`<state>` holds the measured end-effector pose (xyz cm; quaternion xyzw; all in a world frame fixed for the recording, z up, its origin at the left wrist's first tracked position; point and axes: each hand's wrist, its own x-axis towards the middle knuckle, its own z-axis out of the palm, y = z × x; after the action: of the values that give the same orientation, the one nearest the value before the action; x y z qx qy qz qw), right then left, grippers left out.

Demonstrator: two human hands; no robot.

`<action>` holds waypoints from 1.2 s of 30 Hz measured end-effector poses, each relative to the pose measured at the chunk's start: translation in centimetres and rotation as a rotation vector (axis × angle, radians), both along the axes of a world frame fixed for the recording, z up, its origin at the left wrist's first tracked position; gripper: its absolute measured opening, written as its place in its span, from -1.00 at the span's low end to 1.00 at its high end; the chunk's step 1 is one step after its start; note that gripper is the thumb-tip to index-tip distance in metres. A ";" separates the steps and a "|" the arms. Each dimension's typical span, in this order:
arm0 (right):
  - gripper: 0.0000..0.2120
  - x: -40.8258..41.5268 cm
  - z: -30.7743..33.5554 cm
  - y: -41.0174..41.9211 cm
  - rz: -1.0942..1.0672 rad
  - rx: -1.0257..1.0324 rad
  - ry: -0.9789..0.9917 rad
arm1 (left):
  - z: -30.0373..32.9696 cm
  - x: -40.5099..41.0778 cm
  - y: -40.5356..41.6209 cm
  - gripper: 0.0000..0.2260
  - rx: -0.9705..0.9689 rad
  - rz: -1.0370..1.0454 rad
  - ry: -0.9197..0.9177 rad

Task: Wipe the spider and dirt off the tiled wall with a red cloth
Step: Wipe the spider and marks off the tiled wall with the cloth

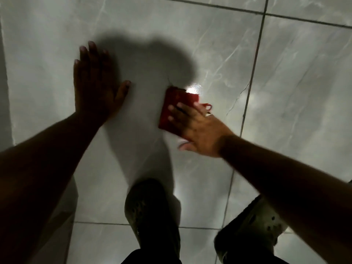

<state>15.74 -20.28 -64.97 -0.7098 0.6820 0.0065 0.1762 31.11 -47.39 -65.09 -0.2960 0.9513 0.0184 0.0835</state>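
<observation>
My right hand (198, 128) lies flat on a folded red cloth (171, 105) and presses it against the grey marbled tile (285, 82). A thin dark mark (169, 81), perhaps a spider leg or a crack, pokes out just above the cloth's upper edge. The spider itself I cannot make out. My left hand (95, 86) rests flat on the same tile to the left of the cloth, fingers spread and holding nothing. A dark shadow of my head covers the tile between the two hands.
A bright light spot (193, 88) glares beside the cloth. Dark grout lines (253, 73) run to the right and above. My two feet in perforated clogs (150, 212) stand on the tiled floor below. A pale strip runs down the left edge.
</observation>
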 end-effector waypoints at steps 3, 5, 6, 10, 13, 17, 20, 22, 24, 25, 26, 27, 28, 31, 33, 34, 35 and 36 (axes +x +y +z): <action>-0.20 -4.2 0.3 2.8 -0.231 0.019 0.107 | 0.0 0.0 0.9 -0.26 0.001 -0.003 -0.050; -0.13 -6.6 0.8 2.6 -0.458 0.050 0.132 | -0.2 -0.5 1.3 -0.25 0.022 -0.025 -0.062; -0.11 -7.6 1.0 1.5 -0.596 0.097 0.134 | -0.2 -0.9 1.3 -0.25 0.034 -0.034 -0.045; 0.01 -8.7 1.1 -7.4 -1.356 0.172 -0.044 | -0.6 -2.0 0.7 -0.25 0.040 -0.037 0.000; 0.01 -6.4 0.9 -12.6 -1.388 0.155 -0.115 | -0.7 -1.8 0.2 -0.26 0.017 -0.025 -0.003; -0.08 -0.9 1.0 -12.0 -0.815 0.107 -0.130 | -0.7 -1.4 -0.3 -0.26 -0.008 -0.065 0.030; -0.10 -0.6 1.2 -8.0 -0.380 0.135 -0.131 | -0.9 -0.3 -0.9 -0.28 -0.054 -0.084 0.037; -0.11 -3.3 1.5 -5.1 -0.158 0.098 -0.089 | -1.2 0.2 -1.2 -0.27 -0.068 -0.078 0.003; -0.11 -6.5 1.7 -2.0 -0.211 0.061 -0.033 | -1.6 0.1 -0.8 -0.26 -0.066 -0.075 -0.029; -0.08 -8.0 1.7 -0.5 -0.360 0.073 -0.008 | -1.7 0.0 -0.4 -0.26 -0.061 -0.069 -0.037; -0.05 -9.1 1.8 0.7 -0.566 0.116 0.017 | -1.8 -0.1 0.1 -0.26 -0.052 -0.059 -0.036; -0.03 -9.8 1.7 1.6 -0.797 0.168 0.028 | -1.8 -0.3 0.5 -0.27 -0.041 -0.047 -0.029; -0.03 -9.8 1.6 1.8 -1.029 0.208 0.013 | -1.8 -0.3 0.8 -0.27 -0.035 -0.036 -0.021; -0.01 -6.5 1.3 -1.3 -1.567 0.212 -0.099 | -1.3 -0.2 0.7 -0.27 -0.023 -0.003 -0.036; 0.01 -3.2 1.2 -4.4 -1.705 0.188 -0.126 | -1.0 -0.4 1.0 -0.26 0.006 0.001 -0.058; 0.01 -1.5 1.1 -5.7 -1.661 0.180 -0.127 | -0.9 -0.5 1.4 -0.26 0.015 -0.012 -0.064; 0.01 0.4 1.0 -6.6 -1.543 0.159 -0.124 | -0.9 -0.7 1.7 -0.25 0.020 -0.031 -0.063; -0.01 2.3 0.9 -7.1 -1.368 0.122 -0.123 | -0.8 -0.8 2.0 -0.25 0.027 -0.049 -0.058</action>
<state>18.02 -27.40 -64.12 -0.1075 0.9639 -0.1079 0.2186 30.35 -45.39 -65.87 -0.2719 0.9551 0.0204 0.1156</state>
